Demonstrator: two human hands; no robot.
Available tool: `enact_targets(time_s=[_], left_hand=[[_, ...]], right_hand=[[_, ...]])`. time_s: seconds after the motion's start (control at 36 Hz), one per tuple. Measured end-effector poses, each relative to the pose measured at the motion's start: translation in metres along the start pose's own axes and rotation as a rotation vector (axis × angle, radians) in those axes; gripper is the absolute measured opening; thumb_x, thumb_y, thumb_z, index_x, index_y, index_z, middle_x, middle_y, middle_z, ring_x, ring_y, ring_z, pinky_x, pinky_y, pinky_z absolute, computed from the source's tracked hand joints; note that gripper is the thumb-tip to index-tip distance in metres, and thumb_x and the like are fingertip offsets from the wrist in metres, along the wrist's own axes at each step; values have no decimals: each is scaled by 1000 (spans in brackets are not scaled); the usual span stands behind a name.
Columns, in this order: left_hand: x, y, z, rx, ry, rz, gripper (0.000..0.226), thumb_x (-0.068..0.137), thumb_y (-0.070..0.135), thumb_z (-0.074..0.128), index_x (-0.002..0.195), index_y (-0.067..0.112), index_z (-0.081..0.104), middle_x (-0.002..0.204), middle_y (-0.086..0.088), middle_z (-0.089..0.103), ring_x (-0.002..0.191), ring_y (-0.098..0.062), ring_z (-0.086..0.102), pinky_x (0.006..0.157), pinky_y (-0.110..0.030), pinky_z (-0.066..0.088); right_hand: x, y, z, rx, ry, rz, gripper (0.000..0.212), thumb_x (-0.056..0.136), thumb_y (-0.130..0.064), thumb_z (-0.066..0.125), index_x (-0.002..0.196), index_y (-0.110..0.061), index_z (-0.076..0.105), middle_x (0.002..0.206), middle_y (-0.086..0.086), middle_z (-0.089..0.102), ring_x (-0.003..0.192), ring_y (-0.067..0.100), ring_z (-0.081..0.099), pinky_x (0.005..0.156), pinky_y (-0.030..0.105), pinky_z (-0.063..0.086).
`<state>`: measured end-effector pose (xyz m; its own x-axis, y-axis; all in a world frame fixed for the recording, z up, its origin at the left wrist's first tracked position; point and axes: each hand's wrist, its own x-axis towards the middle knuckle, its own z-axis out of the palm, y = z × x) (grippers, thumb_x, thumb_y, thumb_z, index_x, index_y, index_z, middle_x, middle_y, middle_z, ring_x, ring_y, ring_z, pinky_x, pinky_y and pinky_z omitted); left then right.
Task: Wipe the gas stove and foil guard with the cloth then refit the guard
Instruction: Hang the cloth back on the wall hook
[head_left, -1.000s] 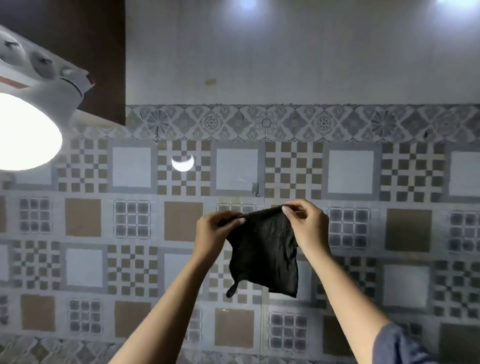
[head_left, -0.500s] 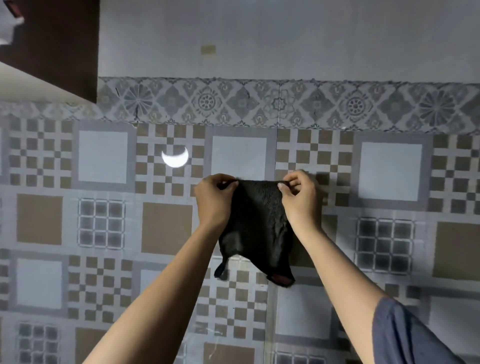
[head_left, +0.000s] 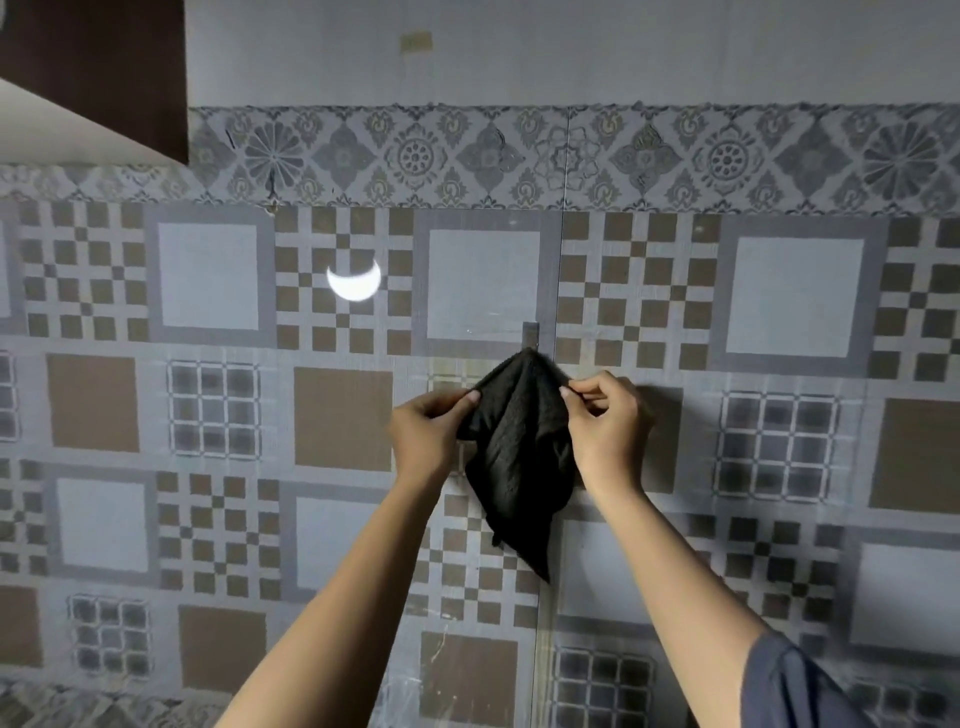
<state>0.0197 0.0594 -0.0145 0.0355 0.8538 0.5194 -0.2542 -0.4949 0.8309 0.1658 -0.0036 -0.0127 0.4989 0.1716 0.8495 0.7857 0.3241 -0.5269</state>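
A dark cloth (head_left: 519, 457) hangs against the patterned tile wall, its top peak at a small grey wall hook (head_left: 530, 334). My left hand (head_left: 428, 434) pinches the cloth's left upper edge. My right hand (head_left: 605, 431) pinches its right upper edge. The cloth droops to a point below both hands. Whether the cloth is caught on the hook I cannot tell. Neither the gas stove nor the foil guard is in view.
The tiled wall (head_left: 208, 415) fills the view, with a floral border strip (head_left: 519, 156) and plain wall above. A dark cabinet (head_left: 93, 67) hangs at the top left. A bright crescent reflection (head_left: 356, 283) sits on a tile.
The view has shifted down and left; the lamp at the left is out of frame. Both hands brought the cloth's top edge up to the hook, and its top now forms a peak there.
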Motion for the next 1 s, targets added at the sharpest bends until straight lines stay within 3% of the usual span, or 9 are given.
enact_targets(time_s=[0.17, 0.31, 0.44, 0.64, 1.0], left_hand=[[-8, -4, 1, -62, -58, -11, 21, 82, 12, 68, 98, -1, 70, 92, -16, 71, 82, -19, 66, 80, -29, 56], [-9, -2, -2, 16, -124, 79, 16, 85, 11, 64, 98, 4, 70, 92, -13, 72, 85, -19, 67, 78, -25, 56], [-12, 0, 1, 109, -103, 146, 16, 86, 12, 63, 98, 4, 70, 90, -9, 70, 79, -11, 63, 64, -8, 52], [-13, 5, -1, 146, -123, 187, 19, 90, 13, 58, 104, 4, 66, 93, -9, 67, 78, -7, 60, 56, -2, 46], [-15, 8, -6, 234, -174, 181, 25, 92, 13, 53, 113, 4, 62, 107, -7, 66, 95, -12, 60, 65, 3, 45]], right_hand=[[-1, -7, -4, 5, -31, 8, 7, 79, -4, 67, 74, -6, 62, 79, 9, 64, 64, 14, 56, 56, 4, 41], [-1, -9, -7, 4, -80, -15, 5, 80, -2, 64, 79, -7, 63, 82, 8, 65, 67, 12, 57, 58, 4, 43], [-1, -12, -2, -16, -113, 13, 6, 82, -3, 61, 83, -9, 62, 86, 8, 63, 69, 10, 54, 59, 2, 41], [0, -16, -4, -46, -132, 2, 4, 85, -5, 58, 84, -7, 61, 87, 8, 62, 73, 13, 53, 59, 0, 38], [1, -22, -9, -110, -189, 44, 6, 88, -10, 53, 93, -8, 56, 95, 7, 60, 92, 25, 55, 75, 30, 44]])
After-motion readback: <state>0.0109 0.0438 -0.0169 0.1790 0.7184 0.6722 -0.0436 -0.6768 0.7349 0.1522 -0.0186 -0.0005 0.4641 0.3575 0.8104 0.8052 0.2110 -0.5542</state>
